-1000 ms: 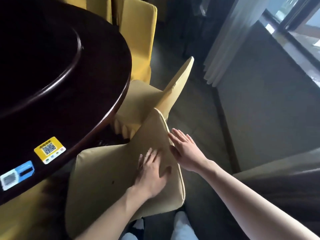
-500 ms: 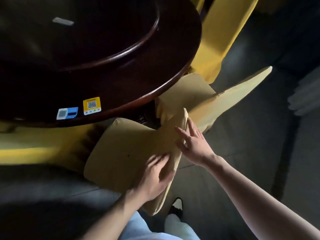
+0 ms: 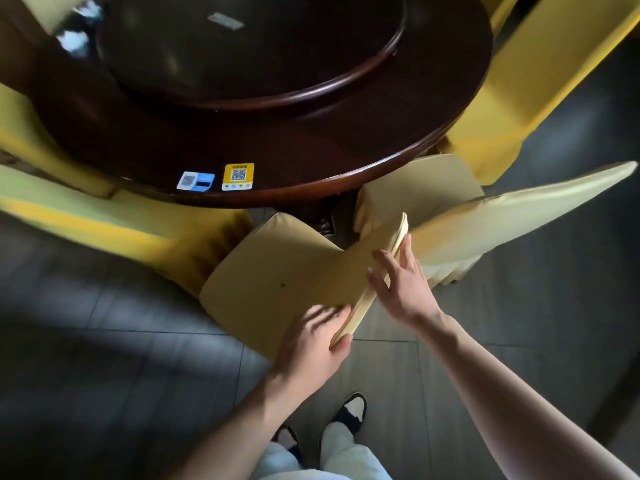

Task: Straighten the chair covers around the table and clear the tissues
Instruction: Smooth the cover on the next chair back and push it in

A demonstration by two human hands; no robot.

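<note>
Far left, a yellow-covered chair (image 3: 86, 206) sat tucked against the round dark desk (image 3: 311, 147), blurred by the camera's swing. On the desk edge lay a blue sticker (image 3: 195, 181) and a yellow sticker (image 3: 238, 176), both with QR codes. No tissues could be made out anywhere, only a pale glare on the turntable (image 3: 256, 46).

Centre now: the chair cover (image 3: 287, 282) on the nearest chair, pale yellow, sat just beside the desk edge, its backrest edge-on to the camera. The left hand (image 3: 311, 344) lay on the front face of the backrest, fingers spread and motion-blurred, thumb hooked round the top edge. The right hand (image 3: 401, 282) lay along the back face, fingers straight and slightly apart, touching the cloth without pinching it.

That cover looked like thin, soft fabric stretched over a stiff frame: light, yielding, likely to crease or slip under flat palms. The seam along the top edge seemed the best place to take hold.

Further right, a second pale chair (image 3: 485, 216) angled away, with another yellow one (image 3: 540, 84) beyond.
</note>
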